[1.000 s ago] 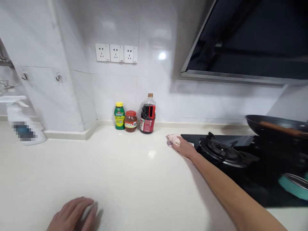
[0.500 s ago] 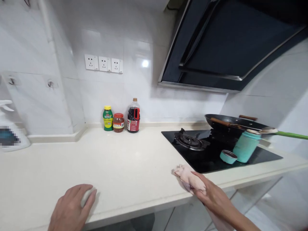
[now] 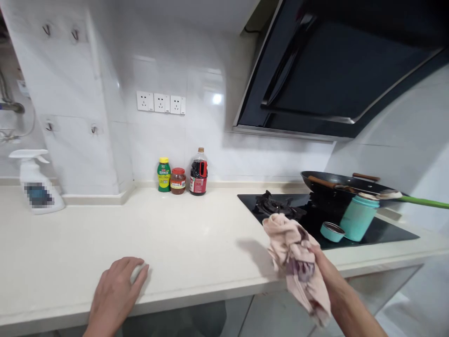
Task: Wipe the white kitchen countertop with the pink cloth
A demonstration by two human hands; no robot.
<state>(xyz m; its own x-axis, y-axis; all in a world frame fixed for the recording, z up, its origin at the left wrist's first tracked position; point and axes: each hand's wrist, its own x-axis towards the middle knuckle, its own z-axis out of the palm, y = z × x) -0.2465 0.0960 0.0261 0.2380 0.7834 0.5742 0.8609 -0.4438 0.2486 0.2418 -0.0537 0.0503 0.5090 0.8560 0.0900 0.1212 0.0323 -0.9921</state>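
My right hand grips a crumpled pale pink cloth with purplish stained patches. The cloth is held up above the counter's front edge, near the stove corner, and its lower end hangs down past the edge. My left hand rests on the cream countertop at the front left, with a gap between thumb and bent fingers; it appears to hold nothing. Right of the cloth, a small turquoise lid or cup and a turquoise flask stand on the black gas stove.
Along the back wall stand a green bottle with a yellow cap, a red-lidded jar and a dark sauce bottle. A white spray bottle is at left. A wok sits on the stove under the range hood.
My right hand has lifted the cloth off the counter, where it lay bunched, and it now hangs loose. My left hand stays on the counter. The view has turned slightly left.
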